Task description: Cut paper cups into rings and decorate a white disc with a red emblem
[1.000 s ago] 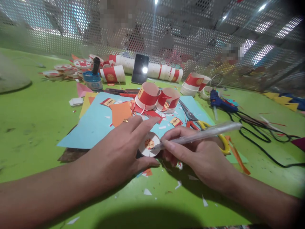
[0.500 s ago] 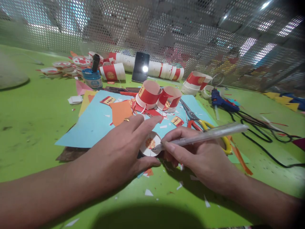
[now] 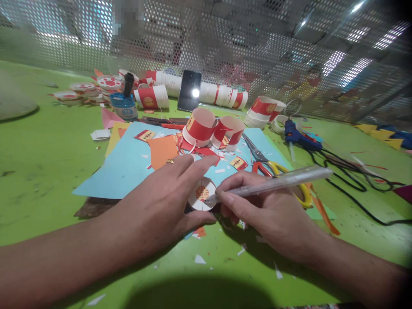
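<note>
My left hand (image 3: 161, 193) curves its thumb and fingers around a small round white paper cup base (image 3: 211, 189), steadying it from the left. An orange-red pattern fills the middle of its face, and thin dark lines run near the rim. In my right hand (image 3: 270, 214) a pen (image 3: 283, 179) with a clear barrel is pinched, its tip touching the base's face just below the pattern. Just beyond my hands, two cut red-and-white paper cup rings (image 3: 202, 128) stand on light blue paper (image 3: 112, 171). Scissors (image 3: 257, 150) with yellow and red handles lie past my right hand.
A dark phone (image 3: 189, 90) leans against stacked paper cups (image 3: 212, 92) at the back. A blue jar (image 3: 124, 105) stands left of it. At right lies a blue glue gun (image 3: 298, 136) with a trailing black cord (image 3: 350, 182). Paper scraps litter the green table (image 3: 48, 180).
The pen has stayed at about the same place on the cup base, with barely any movement of either hand. The whole view has shifted very slightly.
</note>
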A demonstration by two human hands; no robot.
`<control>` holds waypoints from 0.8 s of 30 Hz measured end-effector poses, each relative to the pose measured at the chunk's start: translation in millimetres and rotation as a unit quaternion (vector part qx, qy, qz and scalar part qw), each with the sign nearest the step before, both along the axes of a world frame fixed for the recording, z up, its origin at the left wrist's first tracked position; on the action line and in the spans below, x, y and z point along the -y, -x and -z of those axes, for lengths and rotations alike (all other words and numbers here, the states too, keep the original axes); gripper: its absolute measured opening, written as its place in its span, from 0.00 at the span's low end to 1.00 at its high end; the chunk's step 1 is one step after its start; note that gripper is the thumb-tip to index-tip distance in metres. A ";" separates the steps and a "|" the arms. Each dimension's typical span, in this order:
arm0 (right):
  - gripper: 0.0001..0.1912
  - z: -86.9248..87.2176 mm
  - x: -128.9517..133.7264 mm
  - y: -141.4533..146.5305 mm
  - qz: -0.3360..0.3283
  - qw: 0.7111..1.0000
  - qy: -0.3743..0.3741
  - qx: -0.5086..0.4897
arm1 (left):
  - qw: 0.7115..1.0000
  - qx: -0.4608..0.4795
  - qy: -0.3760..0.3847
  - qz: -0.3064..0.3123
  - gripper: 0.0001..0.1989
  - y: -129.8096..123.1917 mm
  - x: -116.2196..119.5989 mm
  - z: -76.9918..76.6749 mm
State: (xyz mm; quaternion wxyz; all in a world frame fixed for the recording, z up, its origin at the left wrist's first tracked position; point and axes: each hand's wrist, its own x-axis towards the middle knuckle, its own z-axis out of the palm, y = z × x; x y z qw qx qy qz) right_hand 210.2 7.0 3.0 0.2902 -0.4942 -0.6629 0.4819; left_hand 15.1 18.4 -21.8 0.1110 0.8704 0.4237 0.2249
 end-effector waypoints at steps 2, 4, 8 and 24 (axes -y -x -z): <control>0.04 0.4 0.2 -0.4 -0.001 1.000 0.002 0.000 | 1.000 0.000 0.000 0.000 0.38 0.2 0.0 0.6; 0.04 0.7 0.0 -0.6 -0.001 1.000 0.004 -0.005 | 1.000 0.000 0.001 0.000 0.38 0.4 0.3 0.9; 0.03 0.8 -0.7 -0.1 0.005 1.000 0.004 -0.011 | 1.000 0.000 0.004 -0.001 0.38 -0.5 0.6 -0.1; 0.04 1.1 0.7 -0.7 0.003 1.000 0.010 -0.010 | 1.000 0.006 -0.002 0.000 0.33 -1.5 -0.3 0.8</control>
